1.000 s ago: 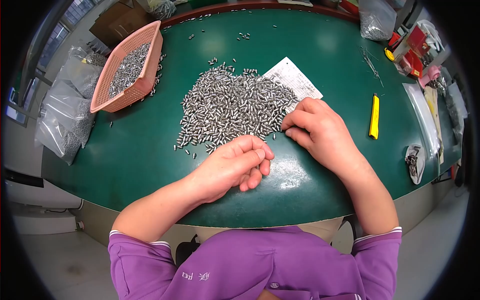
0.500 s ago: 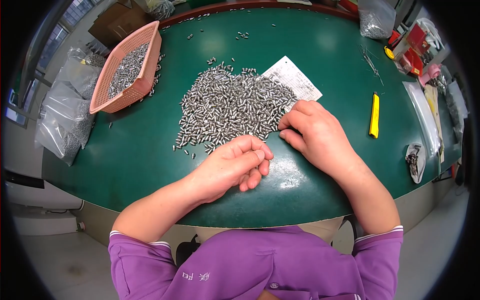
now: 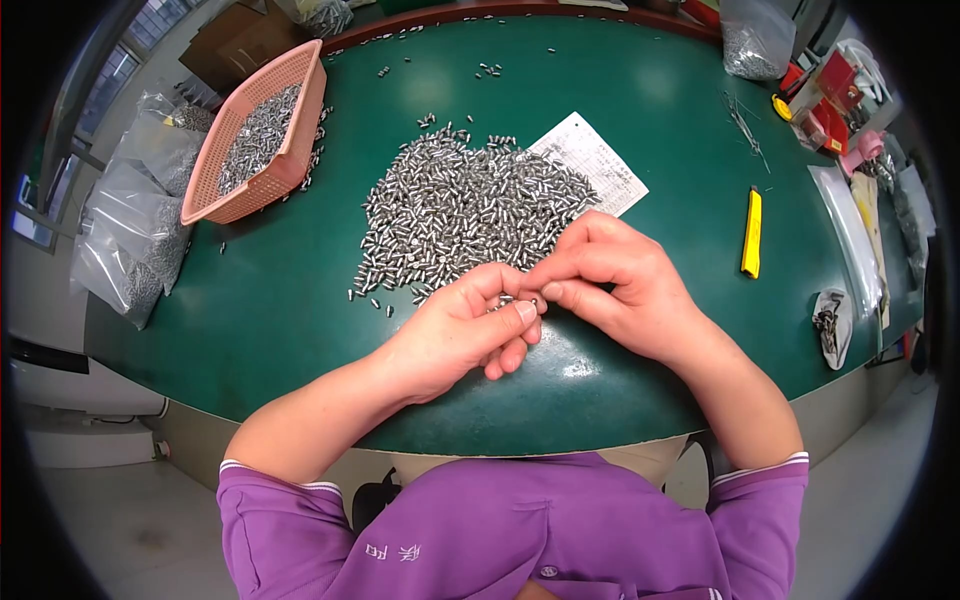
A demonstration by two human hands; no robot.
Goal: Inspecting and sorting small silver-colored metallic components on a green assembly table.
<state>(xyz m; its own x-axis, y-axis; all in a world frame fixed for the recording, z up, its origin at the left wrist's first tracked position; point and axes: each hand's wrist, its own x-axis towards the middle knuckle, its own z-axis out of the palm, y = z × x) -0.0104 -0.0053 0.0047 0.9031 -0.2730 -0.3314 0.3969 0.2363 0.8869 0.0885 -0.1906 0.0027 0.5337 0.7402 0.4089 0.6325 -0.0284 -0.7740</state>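
Note:
A broad heap of small, shiny metal pins (image 3: 470, 210) covers the middle of the green table. At its near edge my left hand (image 3: 468, 325) is closed, palm turned inward, thumb and forefinger pinched on a small metal pin (image 3: 534, 302) whose dark end barely shows. My right hand (image 3: 625, 280) comes in from the right with its fingers bent together, and its thumb and fingertips meet the left fingertips there. Whatever lies between the right fingertips is hidden. Several loose pins (image 3: 388, 311) lie beside the heap, left of my hands.
A pink basket (image 3: 300, 130) of metal pins stands at the left, beside filled clear bags (image 3: 110, 235). Written paper (image 3: 620, 180) lies partly under the heap. To the right are a yellow utility knife (image 3: 751, 235), thin wires (image 3: 745, 130), a small white pouch (image 3: 832, 330) and a red box (image 3: 838, 80).
My right hand has moved left from the heap's right edge to my left fingertips. The left hand has stayed nearly in place.

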